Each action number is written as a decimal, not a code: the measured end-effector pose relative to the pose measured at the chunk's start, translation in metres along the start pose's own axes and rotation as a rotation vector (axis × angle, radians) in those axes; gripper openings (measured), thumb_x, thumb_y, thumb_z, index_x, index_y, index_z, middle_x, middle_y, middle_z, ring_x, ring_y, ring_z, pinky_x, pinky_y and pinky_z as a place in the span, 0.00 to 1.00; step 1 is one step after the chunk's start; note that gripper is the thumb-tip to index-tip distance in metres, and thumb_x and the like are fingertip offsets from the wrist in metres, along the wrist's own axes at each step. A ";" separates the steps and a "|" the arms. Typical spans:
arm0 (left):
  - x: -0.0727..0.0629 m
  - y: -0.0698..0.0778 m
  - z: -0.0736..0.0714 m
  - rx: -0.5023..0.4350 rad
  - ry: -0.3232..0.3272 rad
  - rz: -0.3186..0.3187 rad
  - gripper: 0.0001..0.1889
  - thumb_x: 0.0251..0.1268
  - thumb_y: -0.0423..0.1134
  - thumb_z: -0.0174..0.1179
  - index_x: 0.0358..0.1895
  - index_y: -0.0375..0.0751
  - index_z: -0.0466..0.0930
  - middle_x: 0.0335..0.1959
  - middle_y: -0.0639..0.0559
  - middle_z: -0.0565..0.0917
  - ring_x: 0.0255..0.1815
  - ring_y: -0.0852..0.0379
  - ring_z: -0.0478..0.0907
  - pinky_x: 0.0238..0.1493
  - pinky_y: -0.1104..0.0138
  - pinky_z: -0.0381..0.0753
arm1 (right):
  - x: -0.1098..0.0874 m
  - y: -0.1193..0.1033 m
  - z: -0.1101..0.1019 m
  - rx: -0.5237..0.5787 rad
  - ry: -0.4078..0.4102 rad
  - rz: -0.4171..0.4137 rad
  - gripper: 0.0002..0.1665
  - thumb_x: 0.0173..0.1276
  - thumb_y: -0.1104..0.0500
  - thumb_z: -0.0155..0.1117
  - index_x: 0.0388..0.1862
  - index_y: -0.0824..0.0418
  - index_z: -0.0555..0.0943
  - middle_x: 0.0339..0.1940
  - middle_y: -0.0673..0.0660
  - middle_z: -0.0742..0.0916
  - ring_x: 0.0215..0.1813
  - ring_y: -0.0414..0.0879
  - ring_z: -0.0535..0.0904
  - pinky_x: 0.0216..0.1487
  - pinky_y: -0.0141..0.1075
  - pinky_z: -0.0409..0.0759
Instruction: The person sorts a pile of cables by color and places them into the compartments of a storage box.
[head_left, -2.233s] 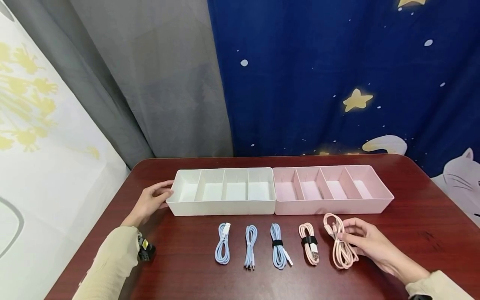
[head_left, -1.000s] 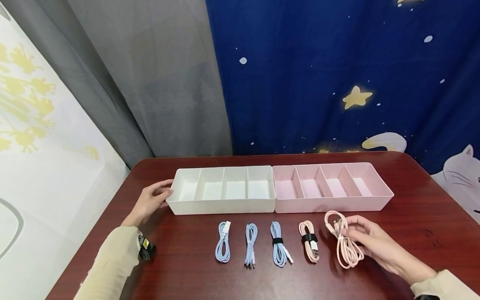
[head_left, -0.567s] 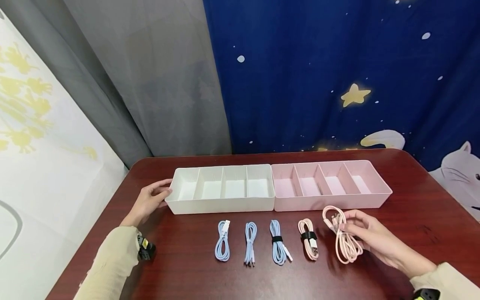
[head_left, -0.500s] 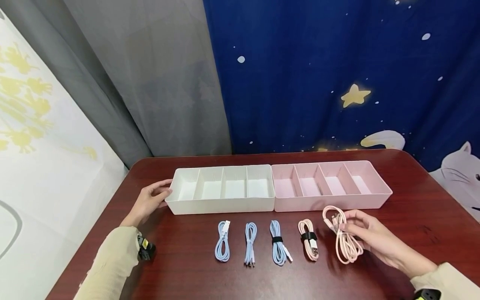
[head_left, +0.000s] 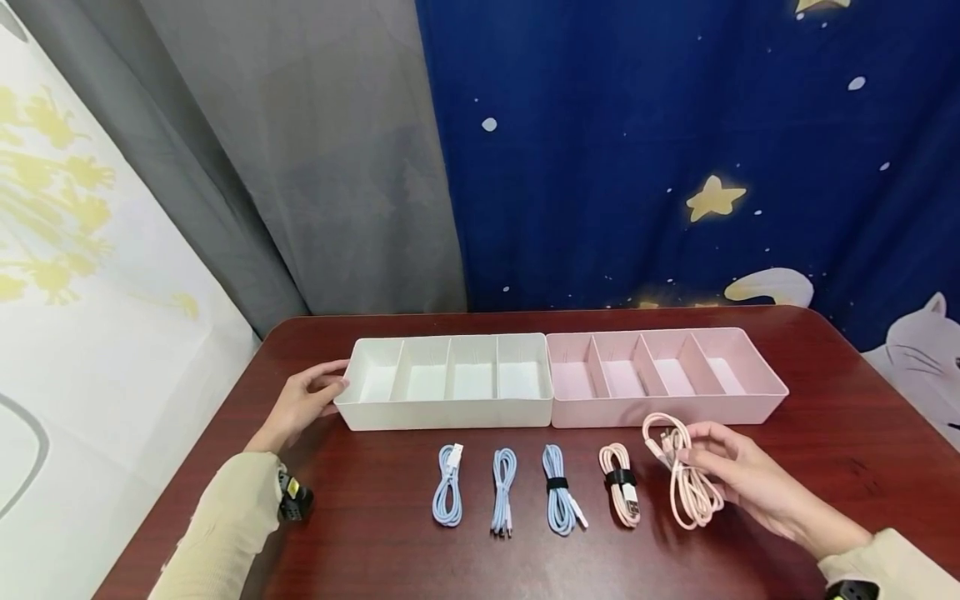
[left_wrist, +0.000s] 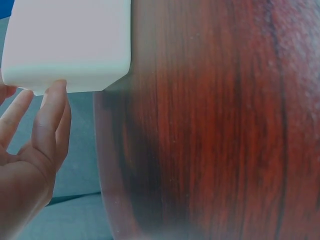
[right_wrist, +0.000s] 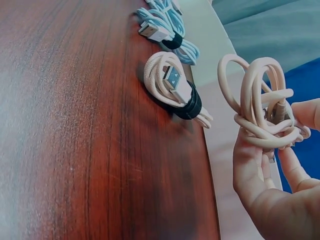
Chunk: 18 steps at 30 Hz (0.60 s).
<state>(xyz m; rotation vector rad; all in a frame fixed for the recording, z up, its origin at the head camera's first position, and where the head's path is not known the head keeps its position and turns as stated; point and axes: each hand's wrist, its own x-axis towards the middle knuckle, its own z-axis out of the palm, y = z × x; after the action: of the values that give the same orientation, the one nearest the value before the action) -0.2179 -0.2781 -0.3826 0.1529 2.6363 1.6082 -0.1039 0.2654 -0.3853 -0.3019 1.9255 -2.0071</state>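
My right hand (head_left: 750, 479) pinches a coiled pink charging cable (head_left: 693, 492) between thumb and fingers, and holds it just in front of the pink box. In the right wrist view the cable's loops (right_wrist: 260, 100) stand up from the fingertips. The left hand (head_left: 303, 400) touches the left end of a white divided box (head_left: 450, 414); its fingers (left_wrist: 46, 127) lie fairly straight against the outer wall. Joined end to end with the white box is a pink divided box (head_left: 667, 412). Both boxes show bare compartments.
In front of the boxes lies a row of coiled cables: a blue cable (head_left: 447, 492), a second blue cable (head_left: 503, 487), a black-strapped blue cable (head_left: 558, 500) and a black-strapped pink cable (head_left: 617, 467). The brown table (head_left: 375, 533) backs onto curtains (head_left: 600, 167).
The right hand has raised the pink cable slightly, and its loops have turned a little. My left hand stays at the white box. The head view shifts slightly.
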 end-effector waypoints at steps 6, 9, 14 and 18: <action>0.000 0.000 0.000 0.007 0.002 0.008 0.25 0.63 0.43 0.53 0.62 0.39 0.64 0.48 0.34 0.74 0.37 0.64 0.76 0.37 0.64 0.79 | 0.003 -0.001 0.002 -0.006 0.006 -0.009 0.12 0.67 0.67 0.46 0.43 0.53 0.72 0.38 0.49 0.80 0.39 0.38 0.76 0.34 0.33 0.78; 0.000 0.000 -0.001 0.009 0.006 0.007 0.25 0.63 0.43 0.53 0.62 0.39 0.64 0.48 0.35 0.74 0.37 0.64 0.77 0.36 0.64 0.79 | 0.005 -0.003 0.002 -0.010 0.008 -0.016 0.11 0.67 0.67 0.47 0.43 0.54 0.71 0.38 0.49 0.80 0.38 0.38 0.76 0.34 0.33 0.78; -0.001 -0.001 0.000 0.011 0.006 -0.003 0.25 0.63 0.43 0.53 0.62 0.40 0.64 0.48 0.35 0.74 0.37 0.63 0.76 0.36 0.64 0.79 | 0.007 -0.006 0.003 -0.018 0.004 -0.001 0.09 0.67 0.66 0.47 0.44 0.56 0.70 0.38 0.50 0.80 0.38 0.38 0.76 0.34 0.34 0.78; 0.000 -0.002 0.000 0.005 0.008 0.001 0.25 0.63 0.42 0.53 0.62 0.40 0.64 0.48 0.35 0.74 0.37 0.64 0.77 0.36 0.64 0.79 | 0.010 -0.008 0.003 -0.025 0.010 0.010 0.08 0.67 0.66 0.49 0.44 0.59 0.69 0.38 0.51 0.80 0.39 0.39 0.77 0.34 0.34 0.78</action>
<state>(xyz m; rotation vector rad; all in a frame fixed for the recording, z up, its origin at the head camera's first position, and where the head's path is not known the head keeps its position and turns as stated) -0.2181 -0.2790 -0.3840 0.1483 2.6461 1.6060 -0.1128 0.2586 -0.3781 -0.2887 1.9559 -1.9828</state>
